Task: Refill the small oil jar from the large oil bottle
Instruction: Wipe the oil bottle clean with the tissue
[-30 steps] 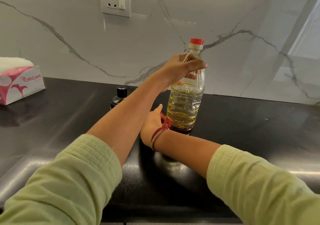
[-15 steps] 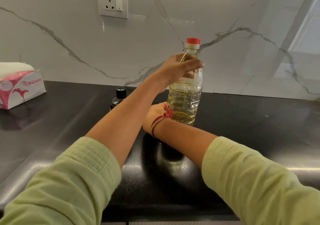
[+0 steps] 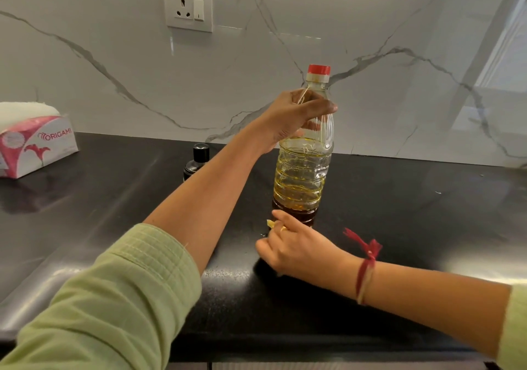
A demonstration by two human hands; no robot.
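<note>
While the left hand (image 3: 296, 114) clamps its fingers round the large oil bottle (image 3: 302, 176), upright mid-frame on the bench (image 3: 427, 215), its red cap (image 3: 318, 69) and the capped small oil jar (image 3: 197, 161) to its left suggest no pouring has begun, and whether the right hand (image 3: 298, 248) at lower centre grips anything I cannot tell.

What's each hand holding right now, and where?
Left hand grips the large oil bottle round its upper shoulder. Right hand: fingers curled, hold cannot be told.

On my feed a pink and white tissue box (image 3: 34, 144) marked ORIGAMI sits at the far left of the glossy black desk (image 3: 427, 227), near its back edge. A white socket with a switch (image 3: 188, 7) is set in the veined marble wall (image 3: 370, 27) behind.
</note>
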